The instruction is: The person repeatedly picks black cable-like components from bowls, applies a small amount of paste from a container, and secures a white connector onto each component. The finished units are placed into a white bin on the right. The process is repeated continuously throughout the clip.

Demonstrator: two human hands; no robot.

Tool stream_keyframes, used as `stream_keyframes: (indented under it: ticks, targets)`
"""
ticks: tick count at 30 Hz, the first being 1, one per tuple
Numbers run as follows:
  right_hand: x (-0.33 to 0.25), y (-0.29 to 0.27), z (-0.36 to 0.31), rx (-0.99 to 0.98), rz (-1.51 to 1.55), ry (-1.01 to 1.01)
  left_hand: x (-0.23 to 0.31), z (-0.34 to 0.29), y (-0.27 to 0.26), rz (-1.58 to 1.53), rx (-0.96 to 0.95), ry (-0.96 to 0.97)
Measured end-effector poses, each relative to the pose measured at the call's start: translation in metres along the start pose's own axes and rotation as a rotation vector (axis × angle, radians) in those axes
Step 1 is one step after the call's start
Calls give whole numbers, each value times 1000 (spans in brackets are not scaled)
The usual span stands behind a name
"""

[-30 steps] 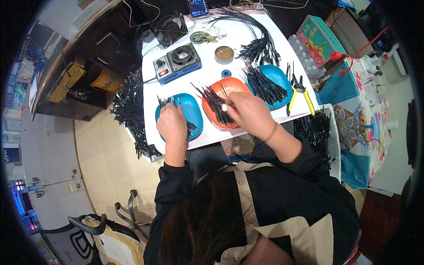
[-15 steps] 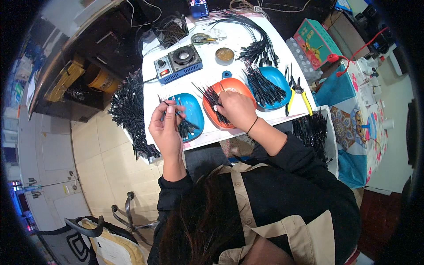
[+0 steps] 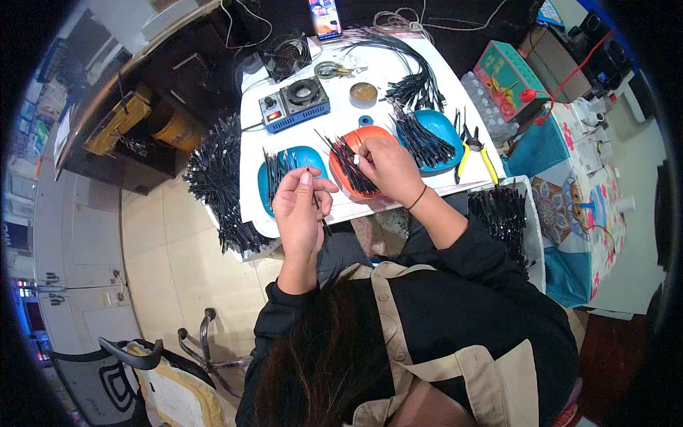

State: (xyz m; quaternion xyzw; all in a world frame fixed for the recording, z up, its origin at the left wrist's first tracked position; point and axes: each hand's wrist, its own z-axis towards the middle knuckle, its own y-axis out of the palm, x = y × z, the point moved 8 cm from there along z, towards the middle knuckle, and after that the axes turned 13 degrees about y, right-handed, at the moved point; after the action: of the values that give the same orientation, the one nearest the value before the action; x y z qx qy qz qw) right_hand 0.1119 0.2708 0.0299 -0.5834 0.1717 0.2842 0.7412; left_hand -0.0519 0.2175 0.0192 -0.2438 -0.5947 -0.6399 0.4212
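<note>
In front of the left blue tray [image 3: 267,186], my left hand [image 3: 302,210] pinches a thin black cable [image 3: 324,226], whose bare tip pokes up past the fingertips. My right hand [image 3: 390,171] is closed over the orange tray [image 3: 378,133], fingertips on a black cable with a small white end [image 3: 356,159]; the fingers hide most of it. Beside those fingertips lies a bundle of short black cables [image 3: 347,167] in the orange tray. More short cables [image 3: 277,167] rest in the left blue tray, and another bundle [image 3: 423,142] fills part of the right blue tray [image 3: 447,128].
Behind the trays stand a blue solder pot [image 3: 297,107], a round tin [image 3: 363,94], a small fan [image 3: 288,57] and a lit phone [image 3: 326,18]. Yellow-handled cutters [image 3: 477,153] lie at the right. Cable heaps [image 3: 217,178] flank the table, one in a white bin [image 3: 528,206].
My left hand has moved right and down, away from over the left blue tray, holding the cable. My right hand remains at the orange tray. The view has shifted slightly.
</note>
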Motion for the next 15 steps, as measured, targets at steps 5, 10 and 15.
stream_keyframes:
  ticks: [5, 10, 15]
  targets:
    - [-23, -21, -29, -169, 524, 95, 0, -8, 9, 71, 55, 57]
    - [-49, -28, -58, -198, 711, 81, 2, -14, 30, -40, 49, 96]
    - [-46, -27, -64, -176, 783, 159, 9, -23, 40, -79, 35, 119]
